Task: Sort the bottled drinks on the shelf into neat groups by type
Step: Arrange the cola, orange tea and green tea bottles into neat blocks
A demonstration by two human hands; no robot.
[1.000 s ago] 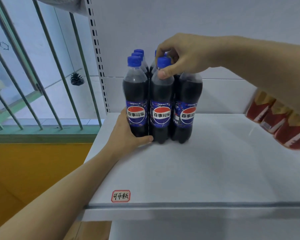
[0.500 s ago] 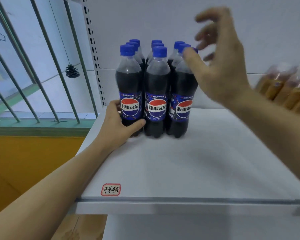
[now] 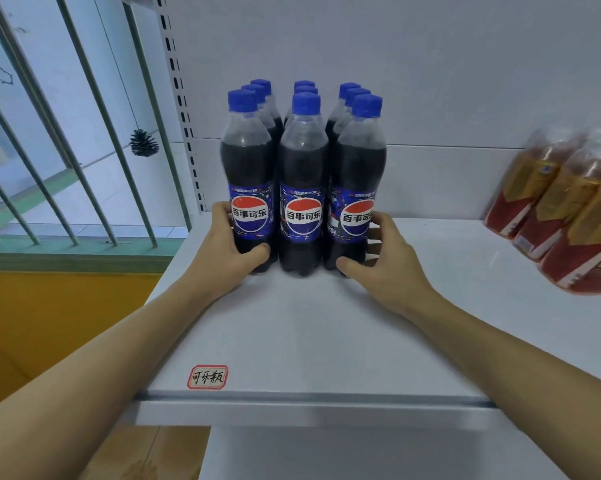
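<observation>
- The left hand (image 3: 228,249) and right hand (image 3: 384,261) are cupping the 9 cola bottles (image 3: 302,202) at their base, squaring the block on the shelf (image 3: 327,341), fingers curled round the outer bottles;
- Next, judging: the tea bottles (image 3: 562,209) are needing grouping.

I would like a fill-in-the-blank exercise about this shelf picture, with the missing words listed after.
1. The caps of the cola bottles are ____ in colour.
2. The cola bottles stand in three rows, ____ bottles in all.
3. The left hand and the right hand hold the group from its two ____.
4. The red-labelled bottles stand to the ____ of the cola bottles on the shelf.

Missing words: blue; nine; sides; right
</observation>
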